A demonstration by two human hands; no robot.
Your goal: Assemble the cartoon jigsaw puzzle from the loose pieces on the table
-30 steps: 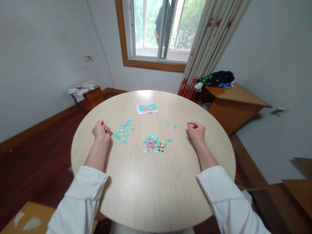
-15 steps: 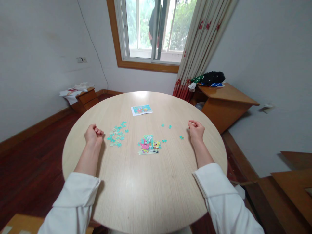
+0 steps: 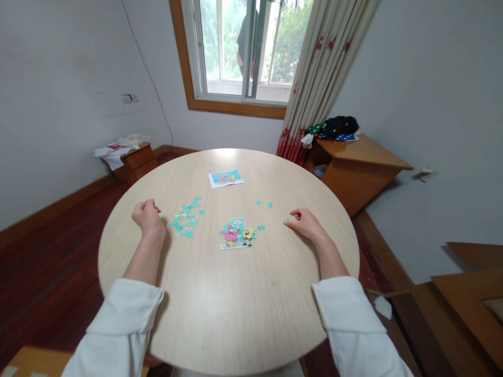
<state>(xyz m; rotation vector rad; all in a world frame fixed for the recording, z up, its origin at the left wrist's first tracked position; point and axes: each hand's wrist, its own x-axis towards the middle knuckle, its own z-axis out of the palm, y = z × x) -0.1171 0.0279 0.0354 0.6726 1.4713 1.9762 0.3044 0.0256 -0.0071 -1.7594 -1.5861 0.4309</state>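
My left hand (image 3: 148,217) rests on the table as a loose fist, with nothing seen in it. To its right lies a scatter of teal jigsaw puzzle pieces (image 3: 184,220). My right hand (image 3: 306,223) is at a small puzzle piece (image 3: 287,220), thumb and forefinger closed around it at the table top; the fingers partly hide it. Between my hands sits a partly joined puzzle (image 3: 237,234) with a pink starfish, a pale teal figure and a yellow sponge character. A few loose pieces (image 3: 261,228) are at its right side.
A printed picture sheet (image 3: 226,178) lies toward the far side of the round wooden table (image 3: 236,303). Two more loose pieces (image 3: 270,205) lie right of centre. A wooden cabinet (image 3: 361,157) with cloths stands behind right. A person (image 3: 245,44) shows beyond the window.
My right hand has moved left and its fingers have come down on the loose piece. My left fist has turned over slightly. The view has shifted a little.
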